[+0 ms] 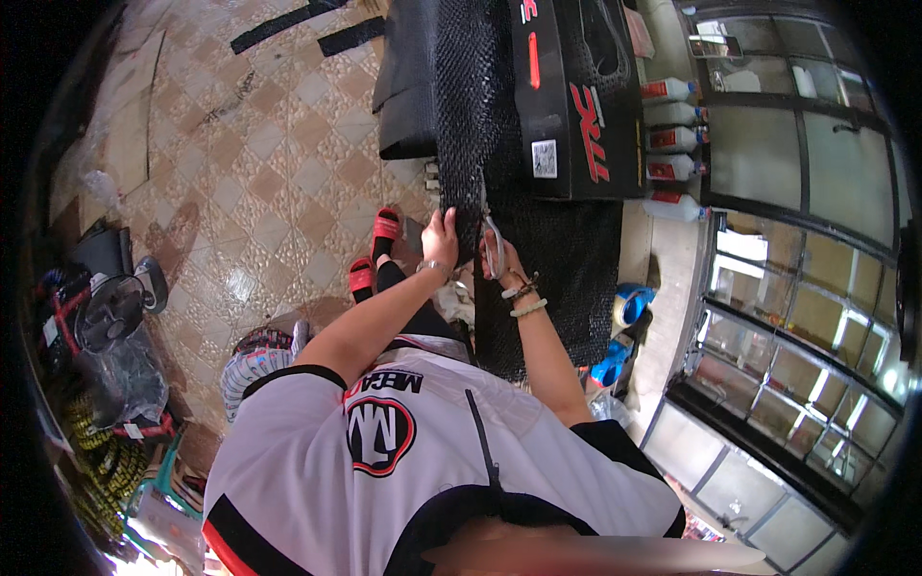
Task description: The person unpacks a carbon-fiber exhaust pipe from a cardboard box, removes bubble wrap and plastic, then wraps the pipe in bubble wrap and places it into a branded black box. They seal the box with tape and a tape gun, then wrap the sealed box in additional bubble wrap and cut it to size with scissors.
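Note:
A long sheet of black bubble wrap [475, 106] runs away from me beside a large black box, and more of it hangs down in front of me. My left hand [439, 238] is closed on the near edge of the strip on the left. In my right hand [510, 259] is a pair of scissors [494, 248] with greyish handles, my fingers wrapped round them. The blades point away from me along the bubble wrap, between the strip and the wider sheet; how far they are apart I cannot make out.
On the wider sheet stands the black box [547, 125] with red lettering. Several clear bottles [672, 168] line the wall on the right, near blue tape rolls [629, 305]. At the left are a fan [110, 312] and clear plastic. Black strips [351, 36] lie on the tiled floor [259, 192].

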The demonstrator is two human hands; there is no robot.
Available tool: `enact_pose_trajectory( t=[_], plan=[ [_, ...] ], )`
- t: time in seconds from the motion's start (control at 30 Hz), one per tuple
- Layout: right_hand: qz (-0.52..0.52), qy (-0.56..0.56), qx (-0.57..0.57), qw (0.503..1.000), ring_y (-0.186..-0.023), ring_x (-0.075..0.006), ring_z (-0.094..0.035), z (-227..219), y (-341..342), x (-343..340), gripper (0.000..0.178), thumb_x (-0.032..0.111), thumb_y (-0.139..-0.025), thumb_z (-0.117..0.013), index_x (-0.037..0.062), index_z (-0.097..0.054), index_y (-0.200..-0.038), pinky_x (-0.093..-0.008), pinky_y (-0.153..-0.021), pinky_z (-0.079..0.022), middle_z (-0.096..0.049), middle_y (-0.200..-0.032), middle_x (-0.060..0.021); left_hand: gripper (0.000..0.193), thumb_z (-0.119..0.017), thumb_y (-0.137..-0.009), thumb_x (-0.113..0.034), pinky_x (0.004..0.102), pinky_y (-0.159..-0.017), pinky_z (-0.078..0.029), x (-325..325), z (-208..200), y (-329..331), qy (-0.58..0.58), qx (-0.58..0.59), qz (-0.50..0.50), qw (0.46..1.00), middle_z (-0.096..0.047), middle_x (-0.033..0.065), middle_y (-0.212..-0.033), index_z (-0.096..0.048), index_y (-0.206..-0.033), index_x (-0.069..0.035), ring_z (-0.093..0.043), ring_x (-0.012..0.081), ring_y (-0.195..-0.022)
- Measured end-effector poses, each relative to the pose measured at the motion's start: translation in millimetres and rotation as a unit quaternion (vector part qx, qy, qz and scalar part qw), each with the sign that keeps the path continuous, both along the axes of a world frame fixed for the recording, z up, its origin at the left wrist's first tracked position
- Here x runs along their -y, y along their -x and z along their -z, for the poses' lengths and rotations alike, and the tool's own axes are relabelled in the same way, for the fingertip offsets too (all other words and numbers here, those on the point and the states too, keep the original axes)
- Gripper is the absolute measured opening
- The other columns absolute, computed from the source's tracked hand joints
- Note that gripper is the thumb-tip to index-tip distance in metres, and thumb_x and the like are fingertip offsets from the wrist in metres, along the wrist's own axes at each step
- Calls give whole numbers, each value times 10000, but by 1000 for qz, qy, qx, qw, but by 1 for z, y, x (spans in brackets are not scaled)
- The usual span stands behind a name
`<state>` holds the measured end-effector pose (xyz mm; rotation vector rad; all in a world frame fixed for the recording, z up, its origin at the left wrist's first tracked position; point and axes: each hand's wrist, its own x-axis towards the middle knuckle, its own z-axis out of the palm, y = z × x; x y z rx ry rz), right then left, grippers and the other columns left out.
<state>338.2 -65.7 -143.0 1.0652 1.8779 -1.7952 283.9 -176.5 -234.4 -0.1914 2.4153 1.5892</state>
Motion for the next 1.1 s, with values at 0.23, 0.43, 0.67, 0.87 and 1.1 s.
enact_pose_trajectory(
  t=[0.23,0.43,0.67,0.87,1.1],
  plan=[
    [-46,-25,39,998,-416,-95,-487,5,102,-38,532,620,-884,-503,96,-537,-798,-250,-378,-384,-477,-602,18,395,-467,-978,-346,488,-689,-455,18,-12,-3,-45,60,84,994,-604,293,-824,-562,-1074,26,-586,461,-839],
    [-26,24,14,999,-402,-106,-491,18,139,-49,472,549,-878,-577,94,-521,-764,-265,-379,-376,-491,-571,4,540,-510,-931,-428,398,-840,-461,11,3,98,-206,240,213,924,-580,226,-1116,-504,-1242,13,-572,329,-1047],
    [132,241,-4,962,-431,-80,-493,20,113,-50,194,323,-971,-511,143,-544,-909,-248,-398,-387,-603,-720,34,672,-549,-891,-541,362,-774,-474,-53,45,257,-100,191,156,964,-656,194,-1105,-537,-1225,42,-622,340,-1008],
    [-10,92,20,996,-507,-59,-512,6,120,-46,212,346,-956,-539,136,-554,-978,-224,-447,-414,-560,-745,46,585,-475,-945,-464,498,-785,-473,-50,7,232,2,51,34,998,-608,335,-984,-544,-1151,79,-577,485,-944],
    [-19,31,13,999,-511,-80,-518,4,191,-54,458,567,-895,-532,111,-574,-889,-233,-450,-399,-526,-708,15,508,-481,-961,-402,500,-747,-467,-46,-20,233,-10,-14,39,999,-600,341,-960,-520,-1153,68,-566,499,-930]
  ],
)
